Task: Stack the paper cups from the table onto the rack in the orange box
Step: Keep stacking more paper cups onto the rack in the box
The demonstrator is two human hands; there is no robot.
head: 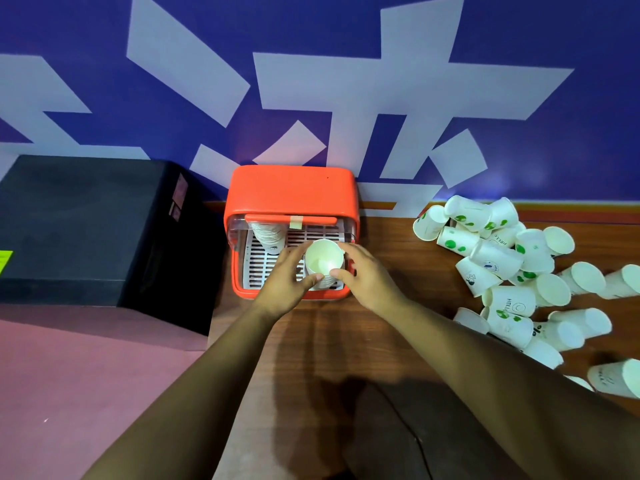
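Here we pinch the paper cup (323, 259) between left hand (287, 278) and right hand (363, 275), over the rack (263, 261) in the orange box (291, 188), mid-frame. We judge it light and crushable, best held gently near the rim.

The orange box (291, 188) is smooth, glossy plastic with a clear plastic front. Its rack (258, 263) is white slotted plastic. The paper cup (323, 259) and the loose paper cups (498, 254) are matt white paper. The desk (381, 323) shows dark wood grain with a slight sheen. The black case (86, 216) looks matt.
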